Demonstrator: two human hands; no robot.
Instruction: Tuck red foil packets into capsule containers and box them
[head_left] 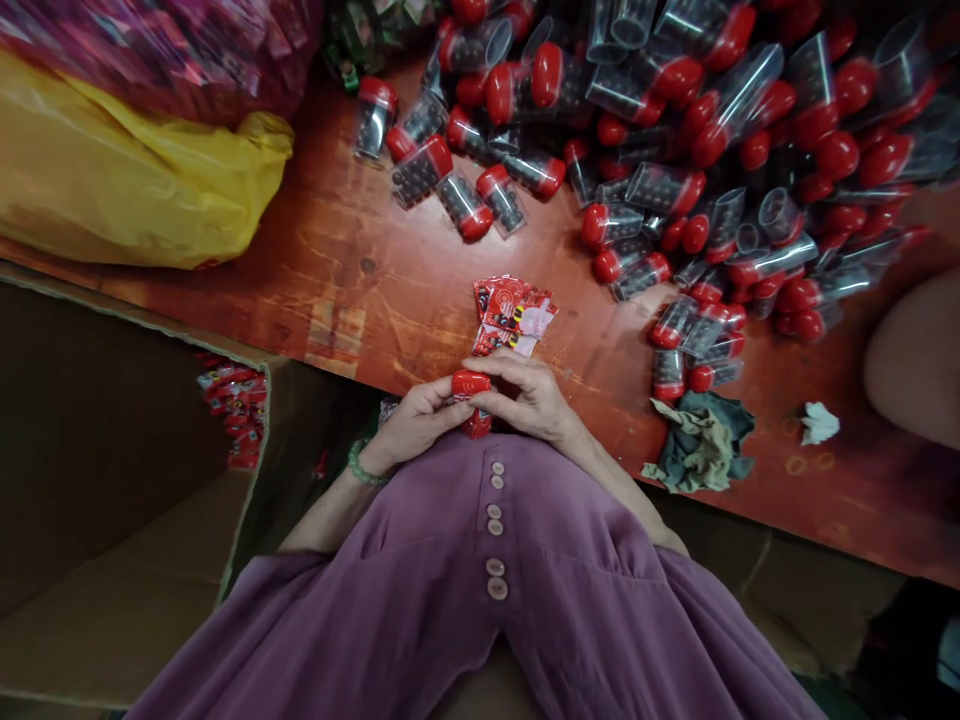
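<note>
Close to my body at the table edge, both hands meet around a small red-capped tube (471, 384). My left hand (420, 415) is closed on its left side, thumb and fingers pinching it. From the right, the thumb and fingers of my right hand (525, 395) close on it too. Its lower part is hidden by my fingers, and red printed material shows just beneath them. Just beyond my hands lie several red printed wrappers (506, 310), fanned out on the table, with pink and yellow patterns.
A large heap of clear tubes with red caps (637, 190) covers the back right of the wooden table (337, 270). Yellow bag (135, 180) at left. Below it, an open cardboard box (135, 450) holds red packets (240, 410). Crumpled cloth (701, 445) lies right.
</note>
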